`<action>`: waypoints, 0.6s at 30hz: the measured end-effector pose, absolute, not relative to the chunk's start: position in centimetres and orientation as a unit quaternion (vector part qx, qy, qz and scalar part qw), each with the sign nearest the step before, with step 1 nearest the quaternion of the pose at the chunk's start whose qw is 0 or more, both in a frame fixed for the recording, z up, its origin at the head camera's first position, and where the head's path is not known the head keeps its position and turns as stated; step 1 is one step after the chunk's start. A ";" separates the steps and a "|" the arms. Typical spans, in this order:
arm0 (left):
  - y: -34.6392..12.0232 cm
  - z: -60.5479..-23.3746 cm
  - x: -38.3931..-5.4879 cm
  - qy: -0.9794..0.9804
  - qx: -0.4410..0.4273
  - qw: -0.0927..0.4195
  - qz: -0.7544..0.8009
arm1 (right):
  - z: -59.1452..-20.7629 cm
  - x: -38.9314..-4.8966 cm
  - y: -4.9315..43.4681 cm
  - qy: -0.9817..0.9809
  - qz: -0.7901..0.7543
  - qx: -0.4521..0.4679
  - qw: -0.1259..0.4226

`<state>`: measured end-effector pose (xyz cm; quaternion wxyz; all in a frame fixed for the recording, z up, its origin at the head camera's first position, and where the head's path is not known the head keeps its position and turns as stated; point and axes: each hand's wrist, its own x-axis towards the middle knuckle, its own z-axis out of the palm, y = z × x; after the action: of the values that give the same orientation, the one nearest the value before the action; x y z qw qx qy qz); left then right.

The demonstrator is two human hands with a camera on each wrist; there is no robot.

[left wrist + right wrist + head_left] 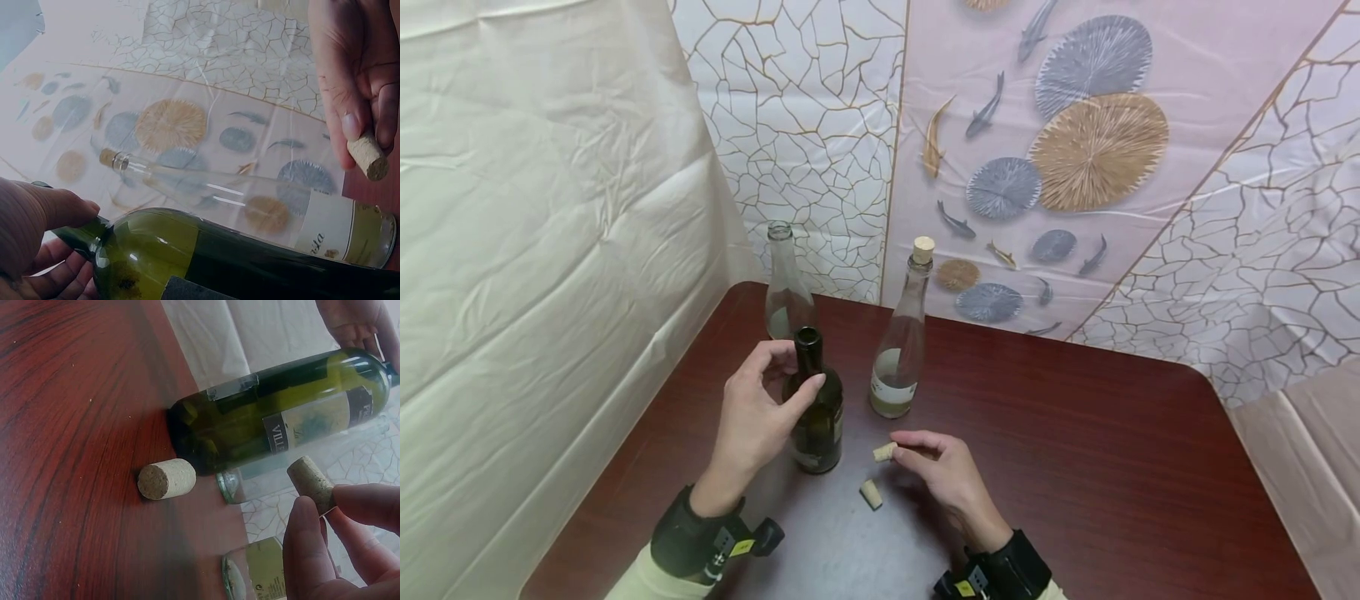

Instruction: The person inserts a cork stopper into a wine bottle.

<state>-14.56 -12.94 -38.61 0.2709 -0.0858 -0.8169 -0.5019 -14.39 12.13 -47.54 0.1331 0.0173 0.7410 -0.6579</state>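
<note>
My left hand point(748, 421) grips a dark green wine bottle point(822, 425) around its neck and shoulder; the bottle stands upright on the table and its mouth is uncovered. In my right hand point(957, 482) a cork point(883, 452) is pinched between thumb and fingers, a little right of the bottle. The right wrist view shows this cork point(306, 476) in the fingertips, apart from the bottle. A second cork point(871, 495) lies on its side on the table, near the bottle's base. The left palm is partly hidden in the head view.
Behind the right hand stands a clear bottle point(897, 358) with a cork point(923, 248) in its mouth. Another clear bottle point(786, 287), uncorked, stands behind the green one, its lower part hidden. The dark red table point(1075, 467) meets patterned cloth at the back and pale cloth on the left.
</note>
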 end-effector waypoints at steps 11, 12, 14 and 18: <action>-11.1 -38.6 -14.9 -0.814 -0.108 0.250 -0.513 | -47.0 -14.1 12.6 0.756 -0.640 0.022 0.136; -11.0 -38.6 -15.0 -0.812 -0.111 0.248 -0.516 | -46.9 -14.0 12.7 0.758 -0.638 0.021 0.135; -10.7 -38.5 -15.0 -0.809 -0.115 0.245 -0.521 | -46.9 -14.0 12.7 0.759 -0.636 0.020 0.134; -10.3 -38.6 -15.2 -0.805 -0.123 0.246 -0.526 | -46.8 -13.9 12.8 0.764 -0.632 0.020 0.128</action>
<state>-15.17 -10.27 -38.56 0.2464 -0.1228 -0.8048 -0.5258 -13.94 12.81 -46.78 0.1277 0.0196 0.7638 -0.6324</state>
